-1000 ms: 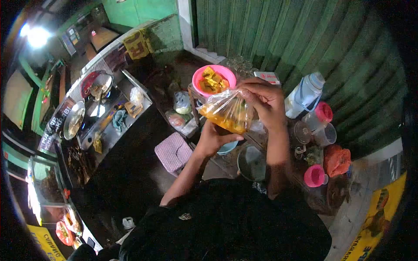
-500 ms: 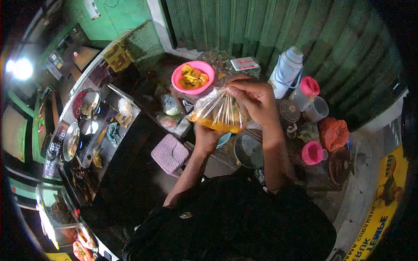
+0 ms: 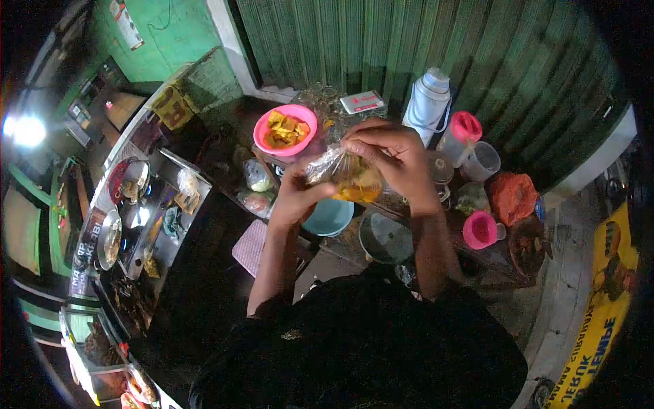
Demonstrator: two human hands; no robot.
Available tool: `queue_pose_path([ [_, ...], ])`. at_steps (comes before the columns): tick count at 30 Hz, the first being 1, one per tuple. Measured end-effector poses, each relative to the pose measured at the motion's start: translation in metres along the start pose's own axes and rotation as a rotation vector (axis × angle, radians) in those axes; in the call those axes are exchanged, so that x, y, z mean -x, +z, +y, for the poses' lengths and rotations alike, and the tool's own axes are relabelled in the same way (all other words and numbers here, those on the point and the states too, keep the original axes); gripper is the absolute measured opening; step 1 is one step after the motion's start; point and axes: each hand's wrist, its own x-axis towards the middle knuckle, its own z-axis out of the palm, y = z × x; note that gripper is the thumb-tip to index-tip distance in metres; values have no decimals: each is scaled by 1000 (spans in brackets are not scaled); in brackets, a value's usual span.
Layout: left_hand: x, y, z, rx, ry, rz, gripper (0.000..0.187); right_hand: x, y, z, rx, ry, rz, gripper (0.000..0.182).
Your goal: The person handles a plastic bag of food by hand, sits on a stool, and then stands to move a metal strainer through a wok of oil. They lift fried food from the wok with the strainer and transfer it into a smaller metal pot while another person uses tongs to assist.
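A clear plastic bag (image 3: 357, 185) with yellow-orange pieces in it hangs in front of me, its top gathered and pinched in the fingers of my right hand (image 3: 395, 157). On the bag's left side is my left hand (image 3: 298, 198), thumb stretched over the plastic and the other fingers curled behind it. Behind the bag, a pink bowl (image 3: 308, 117) holds yellow and orange chunks. Partly under my left hand and the bag sits a light blue bowl (image 3: 328, 219).
A blue-white thermos (image 3: 427, 105), pink-lidded jug (image 3: 458, 140), red bag (image 3: 512, 198) and pink cup (image 3: 480, 230) stand on the right. A round dark lid (image 3: 386, 238) lies near my right forearm. Pans (image 3: 110, 238) are on the left counter. Behind is a corrugated shutter (image 3: 409, 41).
My left hand has moved from beneath the bag to its left side, uncovering more of the light blue bowl. The right hand still pinches the bag's top. The view has shifted slightly.
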Motion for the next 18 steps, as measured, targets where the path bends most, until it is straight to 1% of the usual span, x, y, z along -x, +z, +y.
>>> queue_pose_path([
  [3,-9,10,-5,-139,-76,20,18,-1,-4,-4,37,9,-13,12],
  [4,-10,23,-4,-27,-43,55,12,0,-5,-5,48,22,-19,12],
  [7,-7,32,5,82,-197,52,15,2,-9,-6,105,91,24,11],
  [8,-7,36,8,109,-216,57,15,4,-11,-1,60,132,2,15],
  [10,-9,39,10,159,-242,69,15,6,-20,11,-32,213,-47,28],
  [13,-14,35,2,227,-243,77,15,15,-27,0,-310,145,-117,60],
  [14,-15,35,3,242,-238,85,15,20,-38,7,-305,169,-273,93],
  [17,-18,35,8,262,-221,123,16,40,-30,-3,-80,192,-251,103],
  [18,-19,39,17,250,-216,143,16,39,-31,-3,204,148,-291,105],
])
